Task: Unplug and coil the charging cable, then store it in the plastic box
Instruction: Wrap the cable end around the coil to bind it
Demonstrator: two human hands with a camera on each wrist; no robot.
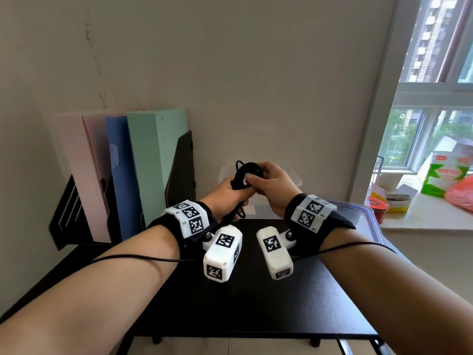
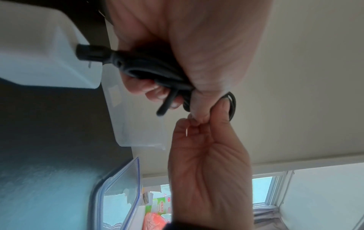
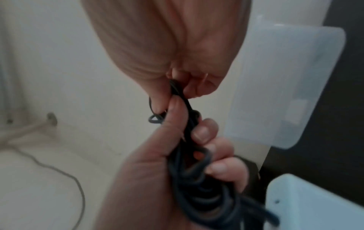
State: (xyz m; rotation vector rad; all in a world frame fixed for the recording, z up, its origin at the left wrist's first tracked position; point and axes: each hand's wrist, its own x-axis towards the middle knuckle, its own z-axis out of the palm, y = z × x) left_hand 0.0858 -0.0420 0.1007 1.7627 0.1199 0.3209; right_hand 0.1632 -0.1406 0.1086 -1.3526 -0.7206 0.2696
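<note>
Left hand (image 1: 230,193) clenched round coiled black charging cable (image 1: 247,172); right hand (image 1: 275,185) pinching its top loops. Risk of springing loose (stiff coils) before the clear plastic box (image 1: 294,175).

The charging cable (image 1: 247,175) is thin and black, gathered into a bundle of several loops and held up above the bench, with a short end hanging below the bundle. A chunky black plug end (image 2: 92,52) sticks out from one side of it. The plastic box (image 1: 294,175) is clear and frosted, with rounded corners, open on top, standing on the bench near the wall just behind the cable.
</note>
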